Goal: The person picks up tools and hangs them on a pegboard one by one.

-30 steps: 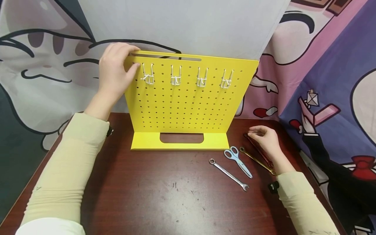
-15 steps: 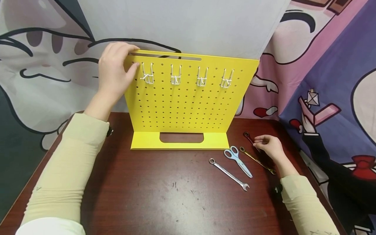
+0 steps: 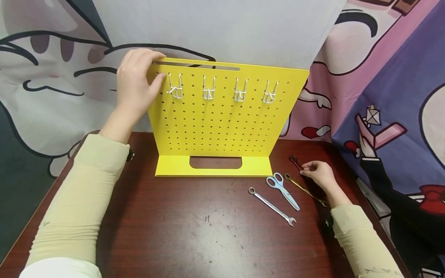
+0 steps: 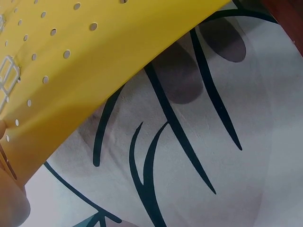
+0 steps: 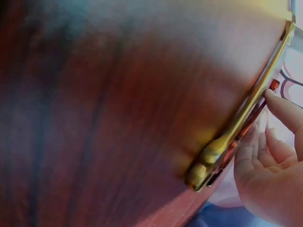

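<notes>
My left hand (image 3: 135,81) grips the upper left corner of a yellow pegboard (image 3: 215,127), thumb on the front face and fingers over the top edge. In the left wrist view, part of that hand shows at the lower left, beside the board. At the right of the table, my right hand (image 3: 320,174) pinches a red wrench (image 3: 294,160) near its middle; the hand hides its near end. The right wrist view shows the thumb against this wrench, just behind a gold wrench (image 5: 251,101) that lies on the table.
Blue-handled scissors (image 3: 283,191) and a silver combination wrench (image 3: 272,206) lie left of the gold wrench. Several white double hooks (image 3: 208,92) line the pegboard's top. Its base rests on the dark wooden table (image 3: 194,231), and printed cloth (image 3: 320,104) hangs behind.
My right hand has come down and slightly toward me, from above the red wrench to its middle, and its fingers have settled on it. The left hand stays at the board's corner.
</notes>
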Tool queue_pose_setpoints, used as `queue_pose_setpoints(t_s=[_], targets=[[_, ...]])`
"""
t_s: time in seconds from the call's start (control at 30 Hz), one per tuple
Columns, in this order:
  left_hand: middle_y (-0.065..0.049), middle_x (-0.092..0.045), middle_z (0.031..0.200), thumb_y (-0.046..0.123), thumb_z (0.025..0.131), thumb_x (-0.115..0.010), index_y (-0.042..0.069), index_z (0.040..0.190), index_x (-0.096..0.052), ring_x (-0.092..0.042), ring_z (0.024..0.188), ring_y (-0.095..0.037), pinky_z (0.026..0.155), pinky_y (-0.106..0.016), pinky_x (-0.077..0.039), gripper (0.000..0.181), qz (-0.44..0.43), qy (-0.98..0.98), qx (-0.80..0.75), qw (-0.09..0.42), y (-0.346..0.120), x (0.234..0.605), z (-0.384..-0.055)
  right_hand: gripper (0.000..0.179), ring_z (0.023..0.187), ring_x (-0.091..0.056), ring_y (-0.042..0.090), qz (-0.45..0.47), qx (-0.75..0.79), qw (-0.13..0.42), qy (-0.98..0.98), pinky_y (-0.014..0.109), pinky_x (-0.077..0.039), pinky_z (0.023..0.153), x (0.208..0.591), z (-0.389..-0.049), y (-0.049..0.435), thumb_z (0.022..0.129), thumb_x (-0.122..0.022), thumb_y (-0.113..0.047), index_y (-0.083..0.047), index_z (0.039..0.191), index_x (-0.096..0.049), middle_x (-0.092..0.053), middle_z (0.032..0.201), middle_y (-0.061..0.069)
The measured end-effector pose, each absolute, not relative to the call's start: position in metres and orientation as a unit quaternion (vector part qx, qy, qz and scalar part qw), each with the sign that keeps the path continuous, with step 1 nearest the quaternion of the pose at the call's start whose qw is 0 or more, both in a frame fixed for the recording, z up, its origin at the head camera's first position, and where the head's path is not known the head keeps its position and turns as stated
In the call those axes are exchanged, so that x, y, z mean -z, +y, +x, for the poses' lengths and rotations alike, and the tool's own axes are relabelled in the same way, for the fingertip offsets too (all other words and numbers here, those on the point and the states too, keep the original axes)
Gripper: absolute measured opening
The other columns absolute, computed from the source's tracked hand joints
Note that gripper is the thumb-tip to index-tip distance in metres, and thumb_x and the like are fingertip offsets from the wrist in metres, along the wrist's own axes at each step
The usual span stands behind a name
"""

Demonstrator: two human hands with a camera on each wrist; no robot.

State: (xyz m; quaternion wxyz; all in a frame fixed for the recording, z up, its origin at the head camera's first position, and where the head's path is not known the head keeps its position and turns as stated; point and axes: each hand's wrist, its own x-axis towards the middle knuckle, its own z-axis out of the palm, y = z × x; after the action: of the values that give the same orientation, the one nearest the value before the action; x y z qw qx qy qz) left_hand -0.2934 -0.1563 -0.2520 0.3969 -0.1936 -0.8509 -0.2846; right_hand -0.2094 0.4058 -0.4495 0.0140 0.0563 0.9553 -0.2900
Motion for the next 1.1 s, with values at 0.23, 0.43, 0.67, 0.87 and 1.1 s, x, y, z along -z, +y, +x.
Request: queue_pose_setpoints(t_s=[0.23, 0.43, 0.67, 0.87, 1.1], targets=[[-0.017, -0.072, 0.129, 0.007, 0.099, -0.071, 0.002, 0.130, -0.071, -0.060, 0.129, -0.035, 0.118, -0.042, -0.044, 0.032, -0.196, -0.854, 0.280, 0.394, -0.1559, 0.2515, -0.2931, 0.028, 0.072, -0.059, 0.002, 0.058, 0.282, 0.016, 0.958, 0.016, -0.043, 0.068, 0.4470, -0.2085, 0.4032, 0.091, -0.083, -0.014, 0.010, 0.105, -0.076, -0.079, 0.088, 0.017], [-0.018, -0.072, 0.128, 0.007, 0.099, -0.071, 0.002, 0.130, -0.070, -0.059, 0.129, -0.035, 0.119, -0.042, -0.044, 0.031, -0.197, -0.854, 0.278, 0.393, -0.1558, 0.2521, -0.2928, 0.027, 0.070, -0.058, 0.005, 0.051, 0.293, 0.031, 0.954, 0.017, -0.044, 0.066, 0.4487, -0.2101, 0.4068, 0.092, -0.082, -0.012, 0.011, 0.103, -0.076, -0.079, 0.083, 0.013], [-0.018, -0.072, 0.128, 0.006, 0.098, -0.071, 0.002, 0.129, -0.071, -0.059, 0.129, -0.035, 0.119, -0.042, -0.043, 0.031, -0.194, -0.853, 0.282, 0.395, -0.1561, 0.2519, -0.2926, 0.029, 0.074, -0.057, 0.013, 0.058, 0.291, 0.045, 0.954, 0.023, -0.044, 0.066, 0.4485, -0.2094, 0.4095, 0.093, -0.082, -0.019, 0.009, 0.098, -0.078, -0.078, 0.080, 0.006], [-0.018, -0.072, 0.127, 0.006, 0.098, -0.071, 0.002, 0.129, -0.071, -0.060, 0.129, -0.035, 0.119, -0.042, -0.043, 0.031, -0.193, -0.851, 0.286, 0.396, -0.1557, 0.2513, -0.2927, 0.031, 0.074, -0.055, 0.012, 0.070, 0.287, 0.027, 0.955, 0.022, -0.042, 0.067, 0.4467, -0.2059, 0.4071, 0.093, -0.081, -0.023, 0.008, 0.097, -0.079, -0.077, 0.075, 0.000], [-0.018, -0.073, 0.126, 0.005, 0.097, -0.072, 0.002, 0.128, -0.071, -0.060, 0.128, -0.036, 0.119, -0.042, -0.043, 0.031, -0.192, -0.849, 0.288, 0.399, -0.1557, 0.2510, -0.2925, 0.033, 0.073, -0.052, 0.009, 0.090, 0.319, 0.010, 0.943, 0.021, -0.042, 0.063, 0.4420, -0.2047, 0.4059, 0.095, -0.079, -0.021, 0.010, 0.104, -0.077, -0.072, 0.074, -0.006]])
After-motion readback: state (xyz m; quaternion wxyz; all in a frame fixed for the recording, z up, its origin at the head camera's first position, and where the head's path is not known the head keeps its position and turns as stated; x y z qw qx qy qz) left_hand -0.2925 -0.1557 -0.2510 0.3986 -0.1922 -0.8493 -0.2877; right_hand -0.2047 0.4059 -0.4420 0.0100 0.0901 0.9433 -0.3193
